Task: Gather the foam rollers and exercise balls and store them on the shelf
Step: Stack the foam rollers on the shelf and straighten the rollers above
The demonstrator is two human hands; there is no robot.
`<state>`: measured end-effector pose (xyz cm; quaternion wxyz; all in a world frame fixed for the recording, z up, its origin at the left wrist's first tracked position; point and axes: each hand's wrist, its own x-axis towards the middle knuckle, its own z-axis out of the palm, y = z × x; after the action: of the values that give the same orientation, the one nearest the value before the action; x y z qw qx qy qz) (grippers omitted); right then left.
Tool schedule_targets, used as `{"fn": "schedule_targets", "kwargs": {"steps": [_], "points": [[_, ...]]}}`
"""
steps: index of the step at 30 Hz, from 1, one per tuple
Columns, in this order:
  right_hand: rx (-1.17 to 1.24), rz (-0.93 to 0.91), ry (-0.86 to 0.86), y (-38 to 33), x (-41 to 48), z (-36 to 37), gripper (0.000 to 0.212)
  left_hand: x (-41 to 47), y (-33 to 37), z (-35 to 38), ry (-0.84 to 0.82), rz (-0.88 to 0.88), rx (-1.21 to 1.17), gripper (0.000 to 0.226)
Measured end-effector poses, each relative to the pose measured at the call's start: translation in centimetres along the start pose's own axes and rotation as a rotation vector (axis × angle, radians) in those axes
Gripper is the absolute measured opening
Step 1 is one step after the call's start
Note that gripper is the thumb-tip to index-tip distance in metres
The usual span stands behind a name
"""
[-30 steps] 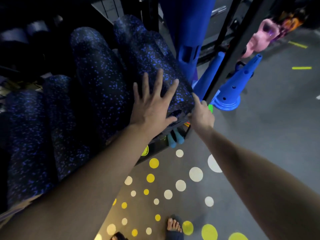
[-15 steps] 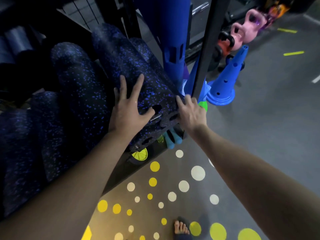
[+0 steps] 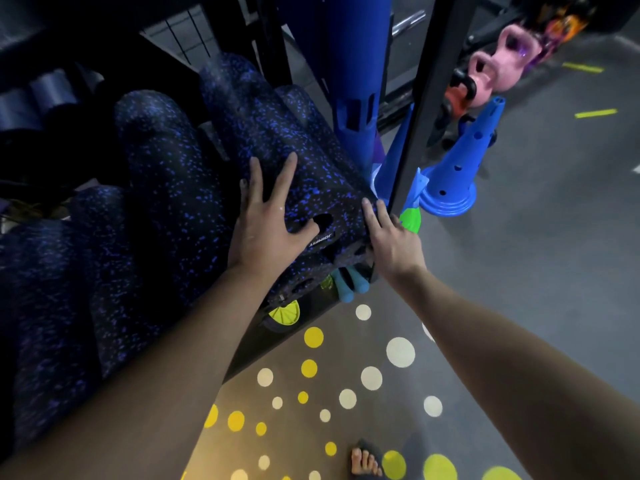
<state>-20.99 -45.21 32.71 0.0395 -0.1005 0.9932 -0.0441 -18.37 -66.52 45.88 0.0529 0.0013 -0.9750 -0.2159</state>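
Several foam rollers (image 3: 162, 174) lie side by side on the shelf (image 3: 273, 341), long axes running front to back, each flank touching its neighbour. That packing appears deliberate, since cylinders wedged against one another cannot roll off.

Item under handling: the rightmost foam roller (image 3: 311, 188), its near end at the shelf's front edge and close to the black upright post (image 3: 412, 133).

Left hand (image 3: 266, 230): flat on top of that roller near its end, fingers spread wide and straight, thumb at a hole in the foam. It presses rather than grasps, which I judge is meant to hold the roller down and stop it turning.

Right hand (image 3: 389, 237): fingers extended against the roller's right side and end face, between foam and post, nothing clasped. Judged purpose: to nudge the end inward so it sits square with the row.

Exercise balls: none identifiable in view — that part of the task remains unconfirmed.

Risk noted: the end projects slightly past the shelf edge.
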Motion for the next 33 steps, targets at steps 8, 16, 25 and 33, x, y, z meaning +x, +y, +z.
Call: {"fn": "schedule_targets", "kwargs": {"steps": [8,16,25,33], "points": [[0.104,0.038,-0.01,0.1,0.7,0.7,0.086,0.0,-0.2,0.0,-0.02,0.022,0.056,0.097],[0.203,0.049,-0.009,-0.6,0.5,0.7,0.089,-0.3,0.3,0.3,-0.06,0.046,0.188,0.097],[0.297,-0.003,-0.08,0.6,0.3,0.0,0.102,-1.5,0.6,0.9,-0.124,0.084,0.414,0.098],[0.385,-0.001,-0.046,1.0,-2.7,-2.2,0.089,-1.8,1.5,1.2,-0.15,0.06,0.43,0.096]]}}
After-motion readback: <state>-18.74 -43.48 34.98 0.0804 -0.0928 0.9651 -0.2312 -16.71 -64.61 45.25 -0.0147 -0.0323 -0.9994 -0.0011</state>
